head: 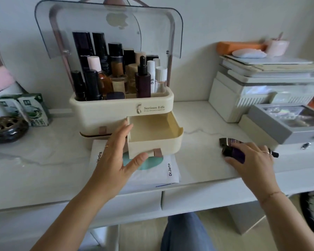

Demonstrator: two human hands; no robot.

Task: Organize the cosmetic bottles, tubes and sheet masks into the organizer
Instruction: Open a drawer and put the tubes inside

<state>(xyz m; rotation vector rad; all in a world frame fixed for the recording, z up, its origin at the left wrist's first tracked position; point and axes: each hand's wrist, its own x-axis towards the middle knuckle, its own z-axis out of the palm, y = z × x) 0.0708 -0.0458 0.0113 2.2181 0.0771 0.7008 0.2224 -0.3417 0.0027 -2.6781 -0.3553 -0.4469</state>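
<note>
A cream organizer stands at the back of the white table with its clear lid raised. Several dark and pale bottles fill its top tray. Its right drawer is pulled out and looks bare inside. White sheet masks lie flat under the drawer's front. My left hand hovers open just left of the drawer, fingers spread, thumb near the pink pull tab. My right hand rests on the table to the right, closed over dark purple tubes.
A dark round holder and green cartons sit at the left. White and grey storage boxes crowd the right side, with a grey case in front. The table's front edge runs below my hands.
</note>
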